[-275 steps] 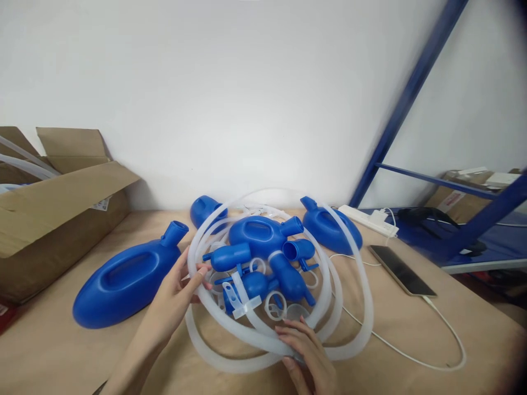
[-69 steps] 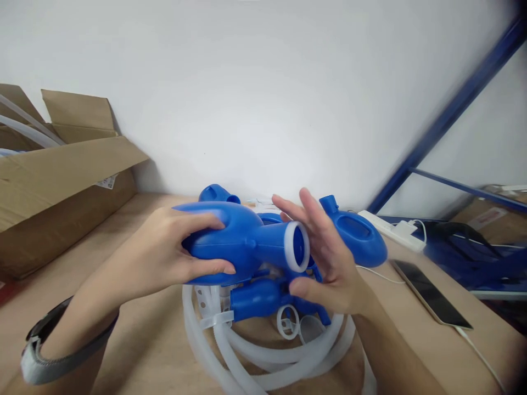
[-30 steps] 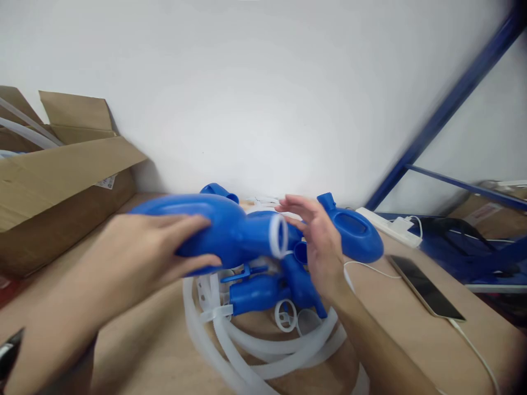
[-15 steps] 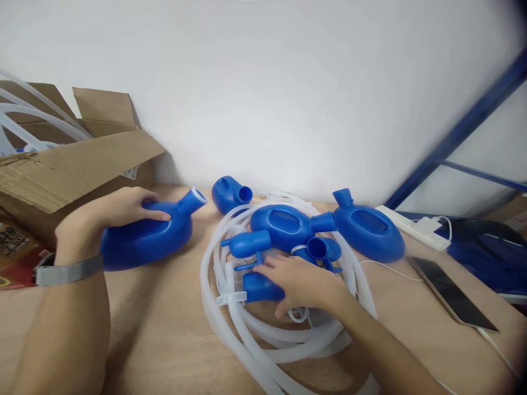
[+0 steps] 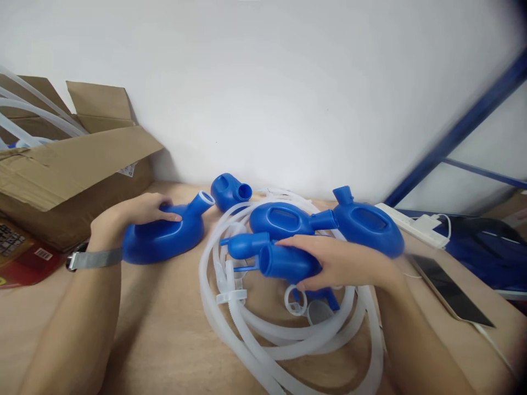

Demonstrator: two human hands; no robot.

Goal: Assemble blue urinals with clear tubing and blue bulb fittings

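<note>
My left hand [image 5: 152, 211] is wrapped round the handle of a blue plastic urinal bottle [image 5: 164, 244], which sits on the table with its white-rimmed neck tilted up to the right. My right hand [image 5: 329, 260] grips a blue cup-shaped fitting [image 5: 284, 263], its open mouth facing left, over the coiled clear tubing [image 5: 255, 351]. Just behind that fitting lies another blue fitting [image 5: 247, 246] with a narrow spout. A white ring [image 5: 295, 300] and a clear round cap [image 5: 319, 311] are below my right hand.
More blue bottles stand near the wall: one at the back [image 5: 226, 192], one in the middle [image 5: 280, 219], one at the right [image 5: 366, 230]. An open cardboard box [image 5: 82, 164] with tubing is at left. A phone [image 5: 448, 291] and power strip [image 5: 411, 225] lie at right.
My left hand and its bottle have shifted slightly right. My right hand has moved right and now holds the cup-shaped fitting.
</note>
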